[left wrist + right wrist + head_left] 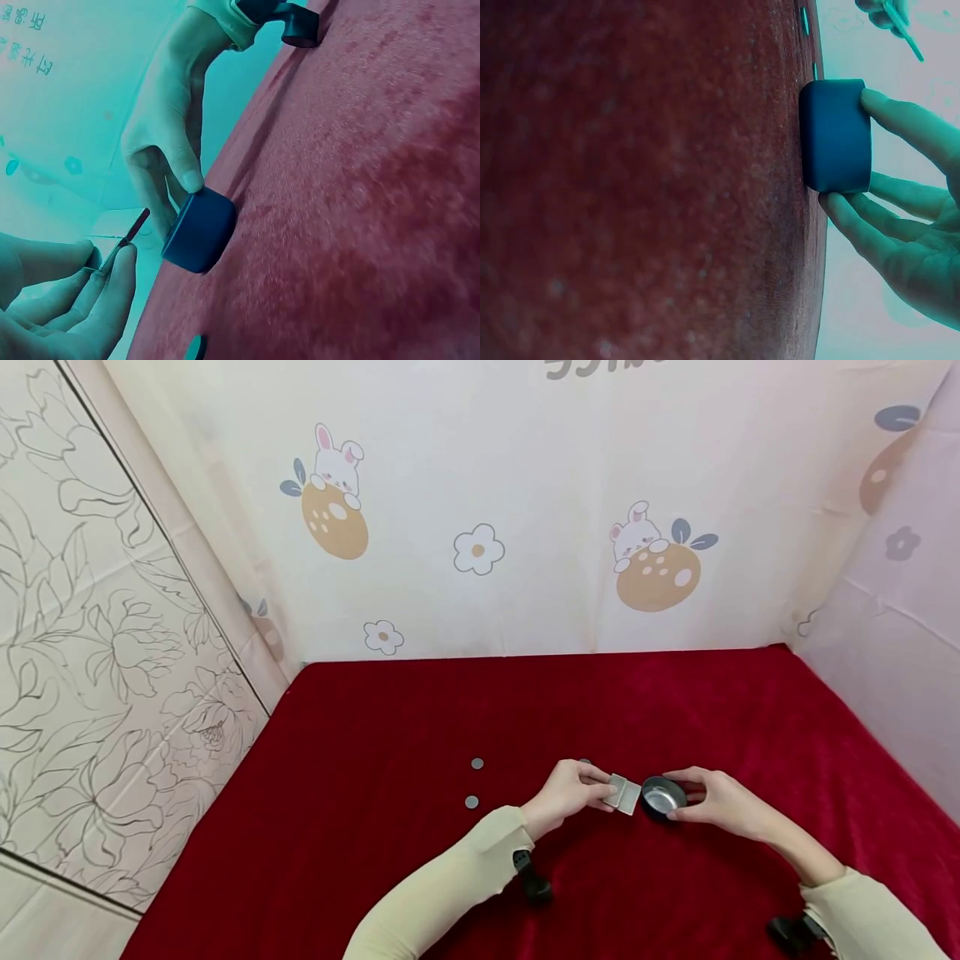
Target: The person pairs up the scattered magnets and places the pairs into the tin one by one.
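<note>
Between thumb and fingers, my left hand pinches a small flat greyish square piece, made of what look like two overlapping plates. In the left wrist view the square piece appears thin and edge-on, with a dark end; its exact kind is unclear. Just to its right, a small round bowl, dark outside and silvery inside, stands on the red cloth. My right hand grips the bowl's side with thumb and fingertips, as the right wrist view of the bowl also shows. The square piece is above the cloth, near the bowl's rim.
Two grey discs lie on the red cloth left of my left hand. Another disc is partly hidden behind that hand. A patterned curtain closes off the back, with panels at both sides.
</note>
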The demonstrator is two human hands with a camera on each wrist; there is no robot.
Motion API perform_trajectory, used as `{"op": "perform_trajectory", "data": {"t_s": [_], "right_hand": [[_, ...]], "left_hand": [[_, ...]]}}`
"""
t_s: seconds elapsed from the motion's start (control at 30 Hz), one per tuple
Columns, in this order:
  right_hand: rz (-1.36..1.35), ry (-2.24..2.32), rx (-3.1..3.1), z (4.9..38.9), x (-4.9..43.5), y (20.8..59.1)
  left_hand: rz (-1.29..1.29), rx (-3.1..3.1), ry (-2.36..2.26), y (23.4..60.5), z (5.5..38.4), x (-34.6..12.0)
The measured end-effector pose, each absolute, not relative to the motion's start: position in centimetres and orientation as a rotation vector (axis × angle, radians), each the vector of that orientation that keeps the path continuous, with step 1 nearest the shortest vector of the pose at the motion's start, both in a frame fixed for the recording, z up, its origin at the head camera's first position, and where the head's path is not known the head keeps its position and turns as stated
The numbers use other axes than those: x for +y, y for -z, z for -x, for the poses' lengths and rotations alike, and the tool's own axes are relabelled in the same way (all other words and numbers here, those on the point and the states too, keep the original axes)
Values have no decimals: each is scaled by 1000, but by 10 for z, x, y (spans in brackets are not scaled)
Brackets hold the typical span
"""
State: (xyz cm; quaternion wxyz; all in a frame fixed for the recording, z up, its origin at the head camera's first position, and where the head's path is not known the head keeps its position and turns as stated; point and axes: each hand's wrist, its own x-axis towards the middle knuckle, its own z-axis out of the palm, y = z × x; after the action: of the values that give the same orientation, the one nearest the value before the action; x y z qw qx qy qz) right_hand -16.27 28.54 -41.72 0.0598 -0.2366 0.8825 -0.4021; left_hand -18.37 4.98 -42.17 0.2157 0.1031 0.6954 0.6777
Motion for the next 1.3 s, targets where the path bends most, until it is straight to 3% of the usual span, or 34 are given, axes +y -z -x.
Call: {"op": "perform_trajectory", "data": {"t_s": [0.5,1.3], "right_hand": [[657,1169,2651,163,284,414],[634,1168,2681,162,282,414]], "left_hand": [[-70,1841,-2021,429,187,85],[59,2079,-1932,431,188,114]]}}
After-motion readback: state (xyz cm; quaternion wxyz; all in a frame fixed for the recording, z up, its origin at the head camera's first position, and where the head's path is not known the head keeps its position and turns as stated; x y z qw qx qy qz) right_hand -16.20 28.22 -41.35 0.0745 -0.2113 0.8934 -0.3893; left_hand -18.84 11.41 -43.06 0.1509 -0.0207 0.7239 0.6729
